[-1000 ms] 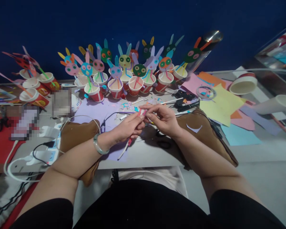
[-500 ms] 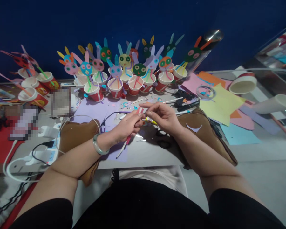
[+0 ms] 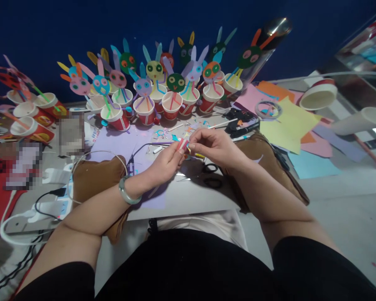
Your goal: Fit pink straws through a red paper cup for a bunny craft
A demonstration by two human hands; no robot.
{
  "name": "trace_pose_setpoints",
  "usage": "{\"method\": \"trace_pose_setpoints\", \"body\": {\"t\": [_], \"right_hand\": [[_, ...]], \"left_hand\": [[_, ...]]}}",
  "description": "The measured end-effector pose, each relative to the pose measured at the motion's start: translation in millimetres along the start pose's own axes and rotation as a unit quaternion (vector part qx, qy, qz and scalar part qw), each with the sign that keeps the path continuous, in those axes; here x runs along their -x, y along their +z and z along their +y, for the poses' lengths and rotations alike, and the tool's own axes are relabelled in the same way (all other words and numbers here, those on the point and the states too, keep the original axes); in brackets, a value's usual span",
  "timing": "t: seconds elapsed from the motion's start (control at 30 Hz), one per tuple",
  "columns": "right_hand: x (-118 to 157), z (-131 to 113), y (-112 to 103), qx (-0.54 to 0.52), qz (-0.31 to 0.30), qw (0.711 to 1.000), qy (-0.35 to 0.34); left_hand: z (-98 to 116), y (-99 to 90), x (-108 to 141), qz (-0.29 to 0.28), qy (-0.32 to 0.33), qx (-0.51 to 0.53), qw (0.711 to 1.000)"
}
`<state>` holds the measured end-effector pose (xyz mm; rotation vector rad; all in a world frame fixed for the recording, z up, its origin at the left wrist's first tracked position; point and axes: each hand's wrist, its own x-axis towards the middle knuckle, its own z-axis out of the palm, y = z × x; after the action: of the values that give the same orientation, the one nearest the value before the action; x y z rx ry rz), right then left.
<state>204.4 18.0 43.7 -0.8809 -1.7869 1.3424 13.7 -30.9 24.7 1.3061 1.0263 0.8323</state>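
Note:
Just above the desk's middle, my left hand [image 3: 166, 164] is closed round some thin red and white strips [image 3: 182, 145], whose ends stick out past the fingers. I cannot tell whether they are straws or paper. Close against those ends is my right hand [image 3: 209, 145], thumb and forefinger pinched together. Whatever is in that pinch is too small to make out. Under the hands lie black-handled scissors [image 3: 212, 182] and a yellow tube or pen [image 3: 199, 156], partly covered by the right hand.
Paper cups [image 3: 144, 112] with paper rabbit figures stand in rows at the back. A brown cushion-like piece [image 3: 97, 177] lies left and a brown pouch [image 3: 269, 167] right. Coloured paper [image 3: 296, 121] is spread at the right. A power strip [image 3: 64, 205] with cables sits left.
My right fingers have drawn in to pinch at the ends of the strips. The left hand has turned slightly, and its strips' lower ends show less. The view has shifted a little.

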Motion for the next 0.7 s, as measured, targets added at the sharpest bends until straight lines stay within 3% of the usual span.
{"method": "trace_pose_setpoints", "body": {"t": [0.17, 0.3, 0.43, 0.7], "right_hand": [[4, -2, 3, 0.054, 0.017, 0.998, -0.029], [6, -3, 7, 0.121, 0.049, 0.988, -0.086], [7, -3, 10, 0.134, 0.072, 0.982, -0.112], [6, 0, 6, 0.154, 0.075, 0.976, -0.136]], "left_hand": [[-5, -2.0, 3, 0.028, 0.108, -0.187, 0.976], [-7, -2.2, 3, 0.041, 0.144, -0.236, 0.960], [-10, -2.7, 2, 0.060, 0.137, -0.218, 0.964], [1, -7.1, -3, 0.104, 0.103, -0.046, 0.988]]}}
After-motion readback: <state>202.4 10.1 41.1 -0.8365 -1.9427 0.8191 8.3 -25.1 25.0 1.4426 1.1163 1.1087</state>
